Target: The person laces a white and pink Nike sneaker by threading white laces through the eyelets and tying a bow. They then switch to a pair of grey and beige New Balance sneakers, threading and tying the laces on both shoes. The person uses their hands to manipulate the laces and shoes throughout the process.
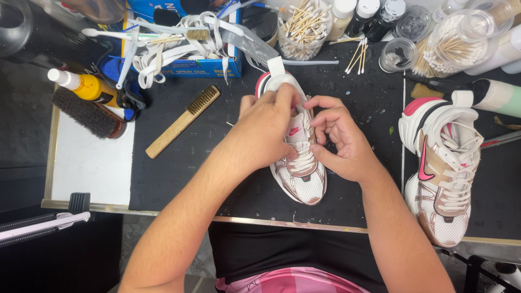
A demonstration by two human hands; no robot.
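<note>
a: what's going on at the bench?

b: both hands are on the white and pink sneaker (299,163) in the middle of the black mat (179,163). the left hand (268,133) is closed over the tongue and upper laces, the right hand (339,138) is pinching something by the eyelets, a lace end i think (hard to see under the fingers).

a: how far along, would you say?

b: i'd judge midway. the lower rows near the toe look laced, the top ones are covered by the hands. the second sneaker (442,163) on the right is laced, though loosely.

a: and the rest?

b: a wooden brush (182,121) lies left of the shoe, loose white laces (179,46) on the blue box at the far side, a jar of cotton swabs (303,30) beyond.
</note>
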